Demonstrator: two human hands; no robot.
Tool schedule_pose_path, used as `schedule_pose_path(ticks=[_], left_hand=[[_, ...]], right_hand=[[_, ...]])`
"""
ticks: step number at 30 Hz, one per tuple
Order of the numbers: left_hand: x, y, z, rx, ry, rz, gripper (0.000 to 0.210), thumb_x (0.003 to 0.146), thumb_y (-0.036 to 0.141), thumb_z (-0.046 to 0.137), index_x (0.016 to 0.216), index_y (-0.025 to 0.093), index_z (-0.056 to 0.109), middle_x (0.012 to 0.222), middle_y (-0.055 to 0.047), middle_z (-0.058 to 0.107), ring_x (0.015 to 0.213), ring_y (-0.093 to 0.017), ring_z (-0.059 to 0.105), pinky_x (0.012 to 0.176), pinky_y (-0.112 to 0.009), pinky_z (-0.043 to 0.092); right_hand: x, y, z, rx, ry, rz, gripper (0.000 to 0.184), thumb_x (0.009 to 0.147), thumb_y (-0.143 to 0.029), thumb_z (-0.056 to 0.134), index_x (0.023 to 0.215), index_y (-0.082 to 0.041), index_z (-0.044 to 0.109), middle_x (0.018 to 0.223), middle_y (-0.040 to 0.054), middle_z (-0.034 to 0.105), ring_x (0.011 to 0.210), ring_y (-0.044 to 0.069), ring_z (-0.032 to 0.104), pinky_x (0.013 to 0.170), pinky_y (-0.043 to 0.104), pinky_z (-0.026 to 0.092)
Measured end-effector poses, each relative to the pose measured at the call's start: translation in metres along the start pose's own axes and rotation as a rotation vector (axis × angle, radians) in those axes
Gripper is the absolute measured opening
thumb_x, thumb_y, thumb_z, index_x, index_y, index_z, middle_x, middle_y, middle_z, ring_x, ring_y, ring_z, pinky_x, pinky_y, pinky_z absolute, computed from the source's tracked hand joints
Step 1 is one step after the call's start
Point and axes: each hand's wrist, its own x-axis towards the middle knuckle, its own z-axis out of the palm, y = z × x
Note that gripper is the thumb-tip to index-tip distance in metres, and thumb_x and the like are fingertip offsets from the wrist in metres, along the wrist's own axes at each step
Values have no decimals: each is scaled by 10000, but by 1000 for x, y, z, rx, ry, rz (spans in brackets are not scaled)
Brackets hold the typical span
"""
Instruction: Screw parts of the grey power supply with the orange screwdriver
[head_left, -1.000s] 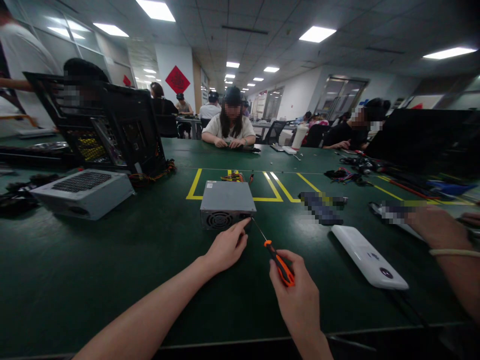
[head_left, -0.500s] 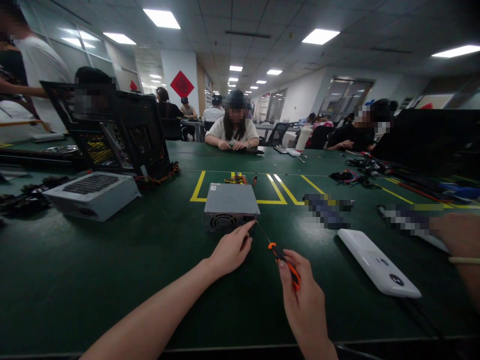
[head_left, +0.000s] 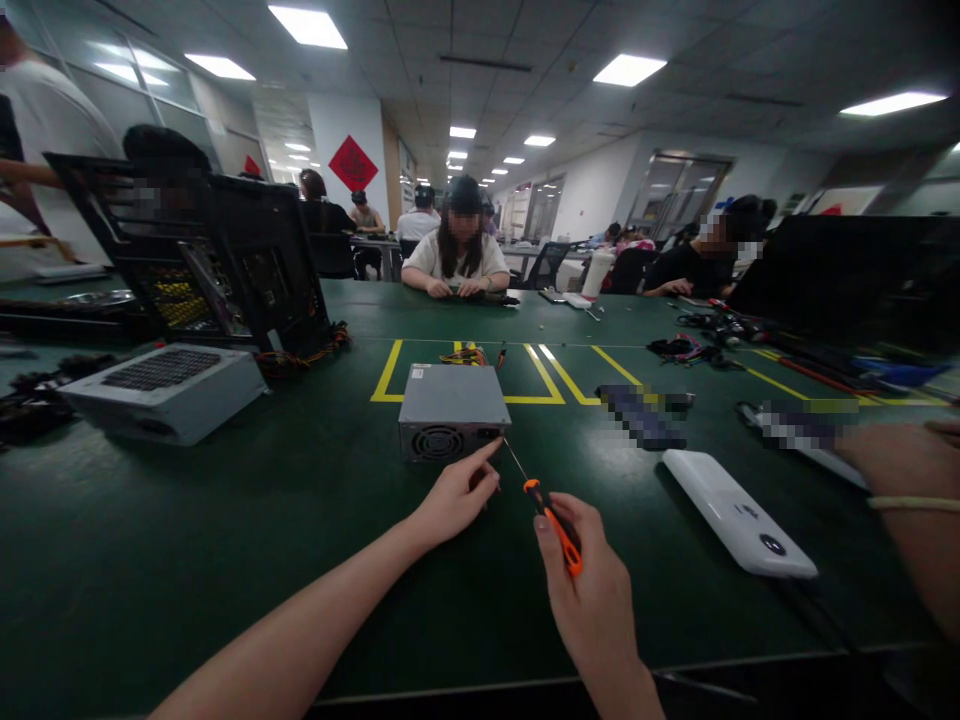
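A grey computer power supply [head_left: 454, 395] sits on the green table in front of me, its fan grille and socket side towards me. My left hand [head_left: 457, 498] reaches to its lower right corner. The index finger is stretched out against that corner, the other fingers are loosely bent, and I see nothing held in them. In my right hand [head_left: 589, 580] is a screwdriver [head_left: 551, 525] with an orange and black handle. Its thin shaft slants up to the same corner, the tip close beside my left fingertip. Whether the tip sits in a screw is too small to tell.
Left stand a second power supply [head_left: 165, 390] and an open black computer case [head_left: 225, 265] with cables. Right lie a white device [head_left: 739, 512] and a blurred dark item [head_left: 641, 415]. Another person's hand [head_left: 892, 455] reaches in from the right. A person [head_left: 457, 250] sits opposite.
The whole view has shifted slightly, so things appear a little further left. Both hands keep about the same place at the power supply's corner, with the screwdriver still held there.
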Motion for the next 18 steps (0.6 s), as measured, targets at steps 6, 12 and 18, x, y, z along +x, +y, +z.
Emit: schedule_pose_path(ticks=[6, 12, 18], left_hand=[[2, -1, -2, -94, -15, -49, 464, 848, 296, 422, 1299, 208, 357, 803, -1, 524, 574, -78, 480, 569, -223, 415], [2, 1, -2, -132, 27, -32, 449, 844, 321, 431, 1271, 191, 382, 770, 2, 520, 571, -86, 478, 559, -225, 417], [1, 3, -3, -153, 24, -42, 489, 851, 323, 413, 1315, 189, 333, 780, -3, 525, 569, -83, 479, 570, -231, 414]], right_hand=[[-1, 1, 4, -76, 49, -212, 166, 819, -176, 460, 961, -195, 542, 894, 65, 582, 830, 174, 595, 740, 328, 503], [-2, -4, 2, -41, -2, -103, 244, 839, -270, 454, 1068, -194, 492, 968, 76, 578, 863, 179, 596, 708, 309, 516], [-2, 1, 1, -72, 28, -157, 190, 832, -206, 449, 1003, -192, 531, 924, 68, 591, 838, 180, 590, 727, 329, 499]])
